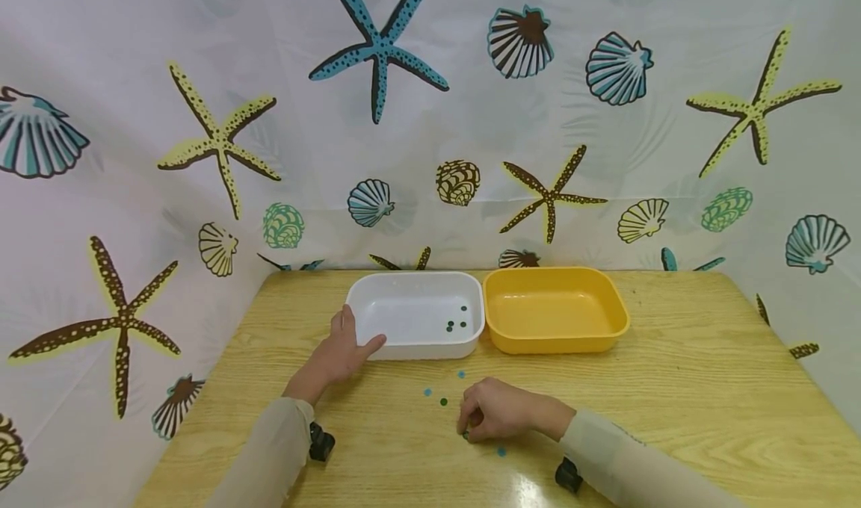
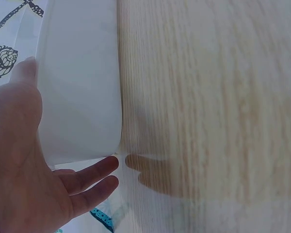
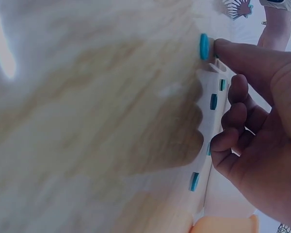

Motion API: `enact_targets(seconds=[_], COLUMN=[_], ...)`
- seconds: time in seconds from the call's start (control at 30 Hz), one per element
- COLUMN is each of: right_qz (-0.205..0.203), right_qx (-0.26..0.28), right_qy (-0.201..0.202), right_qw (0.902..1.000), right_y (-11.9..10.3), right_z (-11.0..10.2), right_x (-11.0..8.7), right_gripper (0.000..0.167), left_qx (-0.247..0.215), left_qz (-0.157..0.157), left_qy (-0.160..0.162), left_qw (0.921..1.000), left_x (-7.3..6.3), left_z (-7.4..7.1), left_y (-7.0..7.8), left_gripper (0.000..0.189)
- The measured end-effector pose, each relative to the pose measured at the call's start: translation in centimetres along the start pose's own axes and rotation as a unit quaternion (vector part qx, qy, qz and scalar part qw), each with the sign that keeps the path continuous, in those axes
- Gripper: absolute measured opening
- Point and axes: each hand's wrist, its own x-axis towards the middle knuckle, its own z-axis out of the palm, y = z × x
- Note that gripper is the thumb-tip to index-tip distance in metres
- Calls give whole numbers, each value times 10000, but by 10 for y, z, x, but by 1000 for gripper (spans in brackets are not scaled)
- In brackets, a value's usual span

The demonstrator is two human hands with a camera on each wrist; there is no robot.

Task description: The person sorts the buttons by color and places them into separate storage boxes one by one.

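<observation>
A white plastic tray (image 1: 410,350) holds several small dark green discs (image 1: 463,324) at its right end. My left hand (image 1: 341,352) rests at its front left corner, thumb over the front rim. In the left wrist view the other fingers (image 2: 94,177) stretch loosely along the tray's end. Over the table in front, my right hand (image 1: 499,411) pinches a small green disc (image 1: 466,435) between thumb and forefinger, the other fingers curled in. Near it lie a blue disc (image 1: 501,452), another green disc (image 1: 444,402) and two more blue discs (image 1: 427,393).
A yellow plastic tray (image 1: 554,345) stands against the white tray's right side. Both stand at the back of a wood-grain table (image 1: 706,388). A white curtain (image 1: 430,134) printed with starfish and shells hangs behind and on both sides.
</observation>
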Motion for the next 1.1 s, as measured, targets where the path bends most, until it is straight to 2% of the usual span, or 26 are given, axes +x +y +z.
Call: enact_targets(seconds=[0.23,0.53,0.73,0.93,1.1], right_qz=[-22,182,259,353,396], right_qx=[-84,3,553,1198,1577], right_qy=[65,113,294,535,736], right_qw=[9999,9998,9977,9907,9840], right_y=[0,-2,1,8,11], right_z=[0,0,-7,-20,-31], right_x=[0,-2,-9,-16,-20], right_gripper=[7,11,10,3,6], left_qx=[-10,10,54,52,28], left_qz=[58,27,31,43,60], left_qy=[8,24,40,30,25], left_qw=[10000,10000,10000,10000,10000], left_x=[-1,1,2,1,0], left_z=[-2,0,1,1,0], left_y=[2,1,-2,-2,-2], left_gripper=[113,110,109,113,113])
